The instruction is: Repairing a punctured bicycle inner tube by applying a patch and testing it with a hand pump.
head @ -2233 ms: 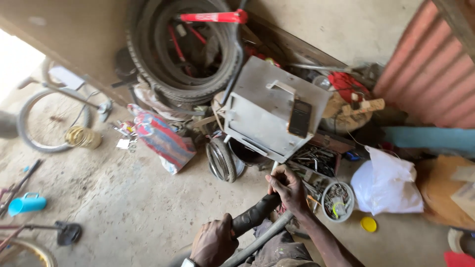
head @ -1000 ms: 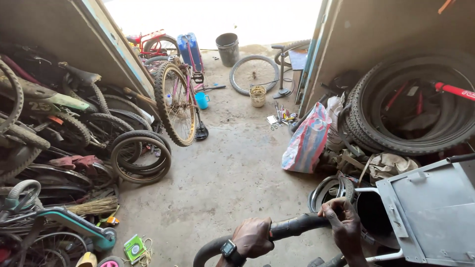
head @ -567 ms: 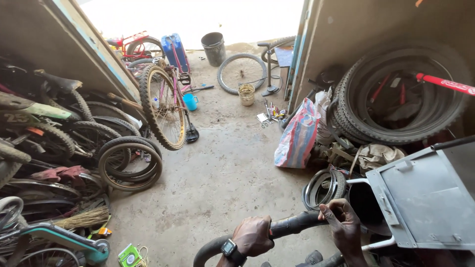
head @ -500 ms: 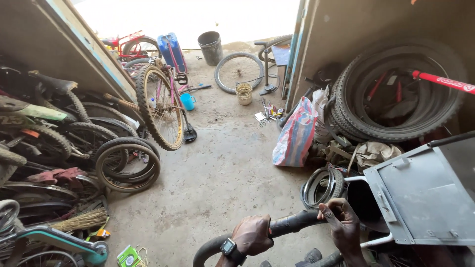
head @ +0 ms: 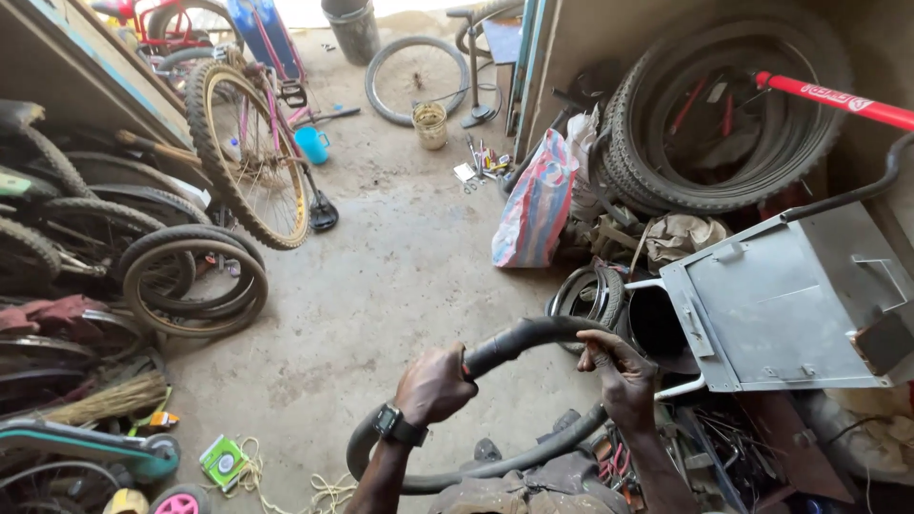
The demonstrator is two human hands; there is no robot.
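- Black rubber inner tube [head: 519, 335], limp and looped, at 6 o'clock in view, held up over the concrete floor [head: 400, 276] in front of the person's lap.
- Left hand [head: 435, 384], wristwatch [head: 398, 425] on it: fingers closed in a full fist round the tube's top arc.
- Right hand [head: 619, 379]: fingers curled onto the tube's right end, thumb pressing the rubber; looks like a pinch/feel grip, not a full fist.
- Progress, as a guess: tube is off any wheel and out in hand, being worked along by feel; no patch, glue or pump at the tube, so nothing on it looks finished yet.
- At 3 o'clock: grey metal box [head: 790, 305] w/ tube frame, a dark round opening beside it. At 1–2 o'clock: stacked tyres [head: 724, 124] against the wall, red bar [head: 838, 100] across them.
- 12 o'clock: striped bag [head: 535, 205], small tools on floor, bare wheel rim [head: 416, 78] near doorway. 10–11 o'clock: upright bike wheel [head: 246, 152]; 9 o'clock: tyre loops [head: 195, 281].
- Hidden/unclear: tube's lower loop runs behind the forearms and off bottom edge; valve not visible; any hole or damage can't be made out. Clutter at 5 o'clock too tangled to ID. Box's far side cut off at right.
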